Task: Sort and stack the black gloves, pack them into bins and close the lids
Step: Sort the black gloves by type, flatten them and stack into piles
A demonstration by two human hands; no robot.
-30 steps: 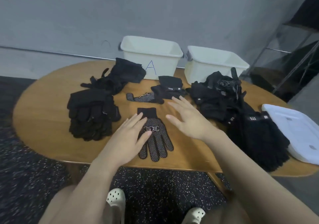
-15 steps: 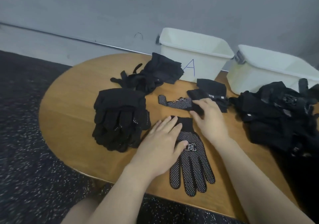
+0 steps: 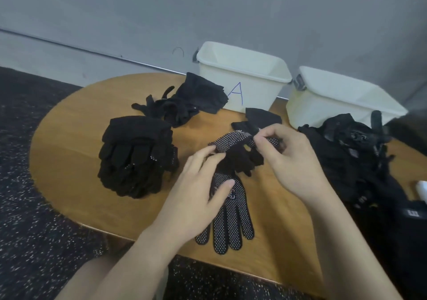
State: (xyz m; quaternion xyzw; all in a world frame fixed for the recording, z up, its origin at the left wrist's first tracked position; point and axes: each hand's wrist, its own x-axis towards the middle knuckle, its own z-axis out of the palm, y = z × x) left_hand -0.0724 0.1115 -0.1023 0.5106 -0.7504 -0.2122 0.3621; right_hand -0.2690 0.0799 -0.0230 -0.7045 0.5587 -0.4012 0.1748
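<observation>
partly hidden — dotted glove (image 3: 233,141) pinched by both hands (image 3: 288,159) (image 3: 196,198).

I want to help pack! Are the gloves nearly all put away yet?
Not yet. One neat stack is made. Both hands, left hand and right hand, are holding a dotted glove above another lying flat. A big pile waits unsorted. Bin A and the other bin are open, with no gloves visible inside.

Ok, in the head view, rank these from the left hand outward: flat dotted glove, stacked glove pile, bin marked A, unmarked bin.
1. Flat dotted glove: directly under the left hand.
2. Stacked glove pile: just left of it.
3. Bin marked A: behind, at the table's back edge.
4. Unmarked bin: far back right.
</observation>
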